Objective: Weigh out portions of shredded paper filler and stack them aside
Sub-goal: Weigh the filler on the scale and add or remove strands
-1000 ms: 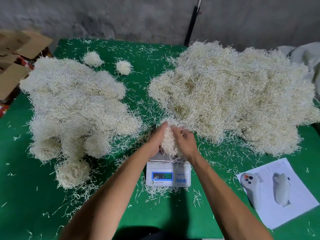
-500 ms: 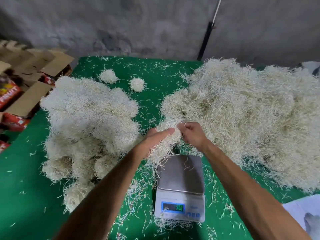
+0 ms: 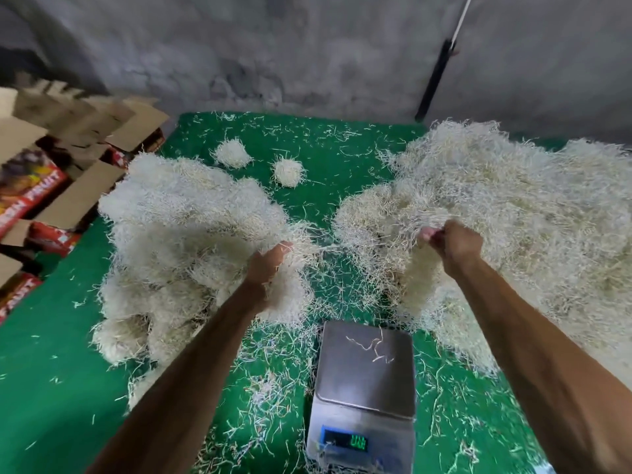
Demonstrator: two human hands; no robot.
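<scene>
Cardboard boxes [image 3: 68, 186] at far left. Stacked portions [image 3: 178, 241] on the green table [image 3: 51, 388]. Left hand [image 3: 270, 265] grips a clump of shredded paper [image 3: 290, 295]. Scale [image 3: 364, 388] carries a few strands; display blurred, possibly 0. Right hand [image 3: 451, 246] pinches strands beside the loose heap [image 3: 513, 217].

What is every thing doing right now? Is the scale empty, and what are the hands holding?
scale: switched on, display lit, digits blurred; only stray strands on its pan.
left hand: grips a clump of shredded paper, beside the left pile.
right hand: pinches strands from the big pile.
two small balls: resting apart on the green table.
cardboard boxes: flaps open.
</scene>
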